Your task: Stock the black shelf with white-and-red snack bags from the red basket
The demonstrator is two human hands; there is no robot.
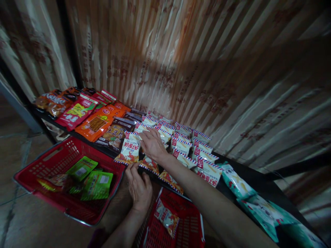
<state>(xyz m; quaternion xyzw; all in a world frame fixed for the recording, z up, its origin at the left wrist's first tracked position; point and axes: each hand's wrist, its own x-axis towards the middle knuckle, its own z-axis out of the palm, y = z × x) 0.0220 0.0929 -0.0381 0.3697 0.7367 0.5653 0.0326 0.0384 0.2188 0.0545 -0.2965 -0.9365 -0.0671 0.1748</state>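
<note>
White snack bags with red lettering and striped edges stand in rows on a black shelf [227,186]. At the front left of these rows, one white bag [130,148] leans back between my two hands. My left hand [139,187] is at the shelf's front edge, fingers apart, its fingertips near that bag's bottom edge. Over the bags just right of it reaches my right hand [153,144], palm down with its fingers spread, fingertips near the bag's upper right side. Neither hand is closed round a bag. The right palm hides part of the bags beneath it.
A red basket [49,156] with green packets [97,185] stands at the left. Another red basket [184,224], holding one white bag [167,217], is below the shelf. Orange bags [94,122] and brown bags [115,133] lie left of my hands; teal bags [238,181] lie right. Striped sheeting hangs behind.
</note>
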